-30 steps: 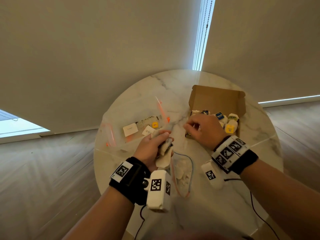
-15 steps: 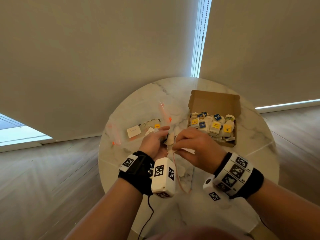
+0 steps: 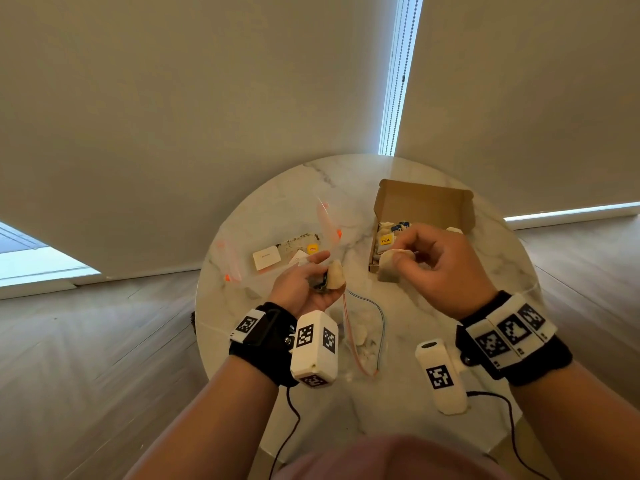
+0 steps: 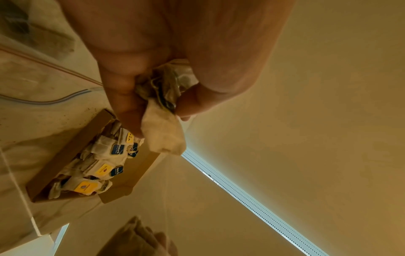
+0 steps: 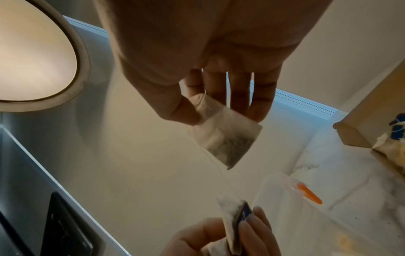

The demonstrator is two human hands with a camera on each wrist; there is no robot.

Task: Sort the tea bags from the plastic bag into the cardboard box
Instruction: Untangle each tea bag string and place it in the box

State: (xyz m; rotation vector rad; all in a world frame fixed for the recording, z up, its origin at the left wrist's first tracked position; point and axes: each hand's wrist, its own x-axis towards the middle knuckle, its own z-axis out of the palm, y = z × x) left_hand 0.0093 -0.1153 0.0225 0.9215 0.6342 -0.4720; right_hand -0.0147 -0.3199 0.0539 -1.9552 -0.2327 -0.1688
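My left hand [image 3: 313,282] is held palm up over the round marble table [image 3: 485,282] and grips a small bunch of tea bags [image 3: 334,278] [image 4: 163,135]. My right hand [image 3: 420,259] hovers at the front left corner of the open cardboard box [image 3: 424,202] and pinches one tea bag [image 3: 389,268] [image 5: 225,136] between thumb and fingers. A thin string runs from it to the bunch in my left hand. The box [image 4: 65,155] holds several tea bags with yellow and blue tags. A clear plastic zip bag [image 3: 363,336] with a few tea bags lies between my wrists.
A second clear bag [image 3: 277,251] with orange sliders, holding cards and tea crumbs, lies at the left of the table. Black cables hang from my wrist cameras off the near edge. Pale blinds stand behind the table, wooden floor on both sides.
My right hand has drawn one tea bag out of the bunch and moved right to the box corner. My left hand has turned more palm up and stayed near the middle.
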